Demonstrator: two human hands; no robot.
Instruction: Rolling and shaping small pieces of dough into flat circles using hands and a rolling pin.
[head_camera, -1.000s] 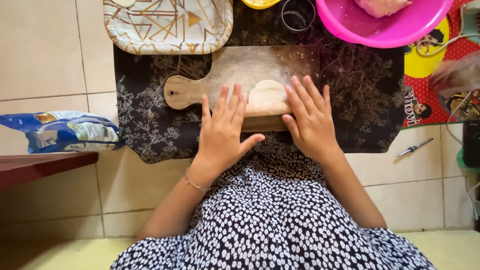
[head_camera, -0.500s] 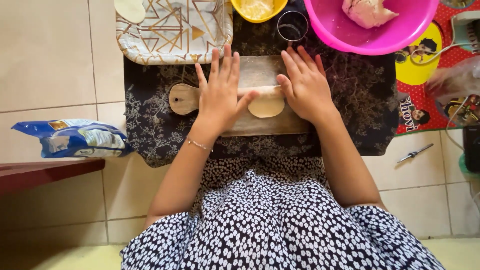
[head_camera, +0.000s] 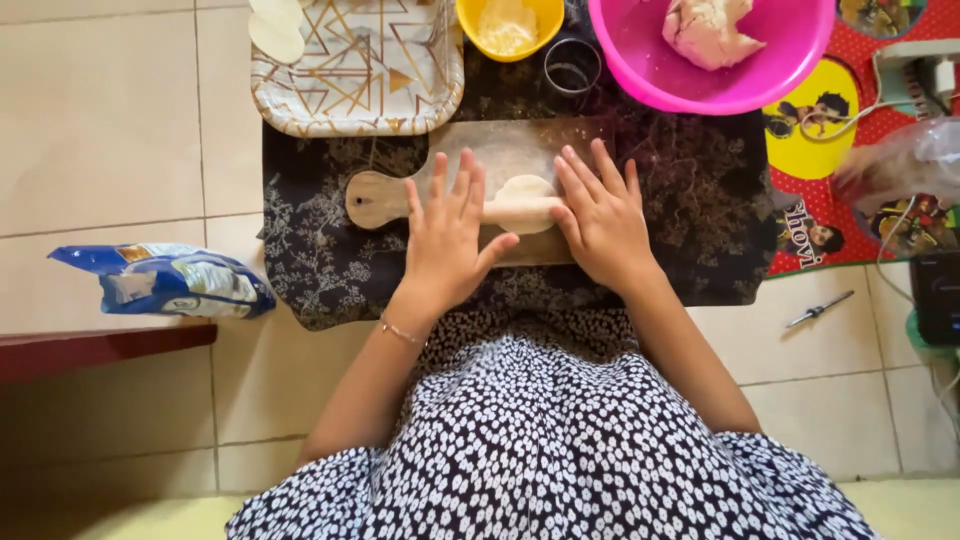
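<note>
A wooden board (head_camera: 380, 197) with a round handle lies on a dark patterned cloth (head_camera: 310, 260). On it rests a small flat disc of pale dough (head_camera: 527, 187). A wooden rolling pin (head_camera: 522, 211) lies across the dough. My left hand (head_camera: 445, 235) presses flat on the pin's left end, fingers spread. Over the pin's right end my right hand (head_camera: 600, 215) lies flat in the same way. Both palms rest on the pin without gripping it.
A patterned tray (head_camera: 400, 85) with rolled dough discs (head_camera: 277, 28) sits at the back left. Beside it stand a yellow bowl of flour (head_camera: 510, 25), a small dark cup (head_camera: 572, 65) and a pink bowl (head_camera: 660, 85) holding dough (head_camera: 708, 30). A blue bag (head_camera: 165, 280) lies left on the tiles.
Both hands and the pin have come back toward me over the dough after being pushed forward. The view has shifted slightly.
</note>
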